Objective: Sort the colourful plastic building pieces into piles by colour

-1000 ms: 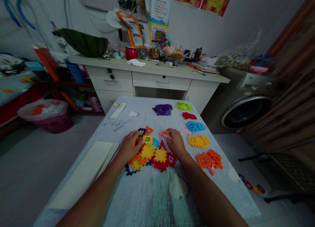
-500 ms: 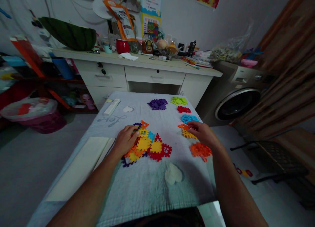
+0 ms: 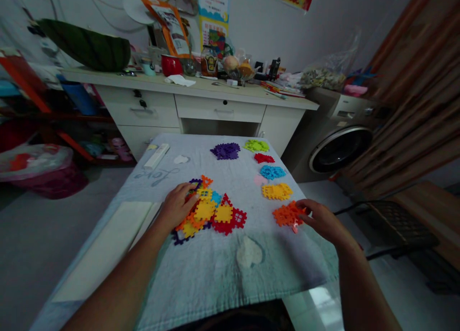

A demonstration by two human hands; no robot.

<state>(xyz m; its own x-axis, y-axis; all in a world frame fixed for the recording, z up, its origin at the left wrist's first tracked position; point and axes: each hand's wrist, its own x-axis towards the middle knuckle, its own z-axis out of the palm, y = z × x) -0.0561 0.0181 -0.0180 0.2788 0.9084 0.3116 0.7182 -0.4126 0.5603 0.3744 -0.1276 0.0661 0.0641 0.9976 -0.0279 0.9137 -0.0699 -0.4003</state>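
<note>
My left hand [image 3: 178, 204] lies on the left side of a mixed heap of notched plastic building pieces [image 3: 204, 210] in yellow, orange, red, purple and blue. Its fingers are stretched out and the thumb is apart. At the right, my right hand [image 3: 318, 218] is at the edge of a pile of orange pieces [image 3: 286, 214], its thumb and fingers pinching an orange piece [image 3: 300, 208] there. Beyond it lie sorted piles of yellow pieces [image 3: 277, 191], blue pieces [image 3: 272, 172], red pieces [image 3: 263, 158], lime green pieces [image 3: 256, 145] and purple pieces [image 3: 225, 151].
A cloth with hearts covers the table [image 3: 215, 278]. A white bar-shaped object [image 3: 157, 156] and a white board [image 3: 104, 252] lie on the left. Behind stands a cluttered counter [image 3: 143, 82], with a washing machine [image 3: 338, 125] at right and a pink bin [image 3: 53, 177] at left.
My right hand has carried an orange piece from beside the yellow pile back toward me, to the orange pile. My left hand stays on the mixed heap. The view has shifted slightly.
</note>
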